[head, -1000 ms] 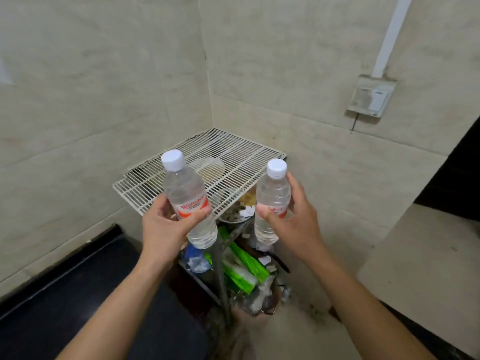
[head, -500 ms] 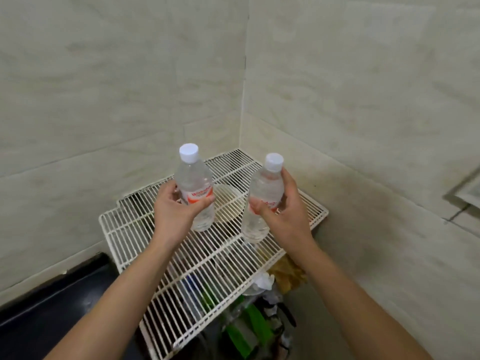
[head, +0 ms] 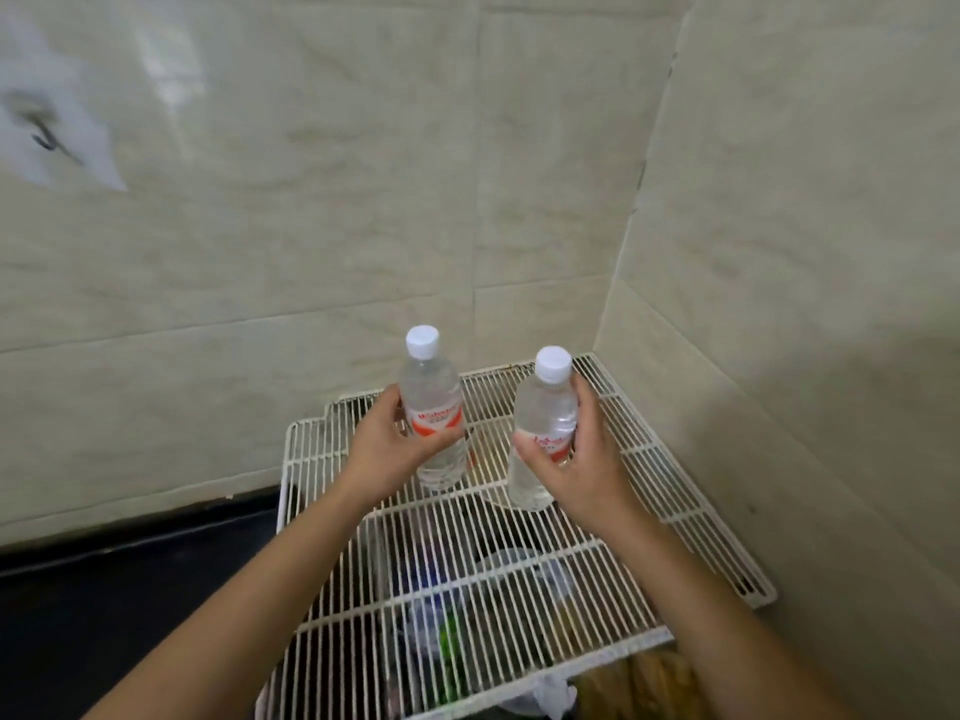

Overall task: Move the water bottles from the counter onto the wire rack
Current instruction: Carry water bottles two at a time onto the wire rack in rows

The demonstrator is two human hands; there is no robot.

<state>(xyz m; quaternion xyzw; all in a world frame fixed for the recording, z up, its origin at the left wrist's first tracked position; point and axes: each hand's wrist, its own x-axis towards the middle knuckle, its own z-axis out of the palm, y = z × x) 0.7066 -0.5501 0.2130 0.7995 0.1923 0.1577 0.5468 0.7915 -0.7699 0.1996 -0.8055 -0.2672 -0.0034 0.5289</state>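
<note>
1. Both water bottles [head: 435, 407] [head: 545, 423]: clear glossy plastic, white ribbed caps.
2. Wire rack [head: 691, 517]: white-coated metal.
3. Wall [head: 311, 226]: smooth, faintly glossy beige tiles.
4. Tabletop [head: 104, 615]: dark, matt.

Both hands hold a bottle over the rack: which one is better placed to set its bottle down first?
Probably left. The left hand holds its bottle upright, base close to the wire rack. The right hand's bottle is tilted.
</note>
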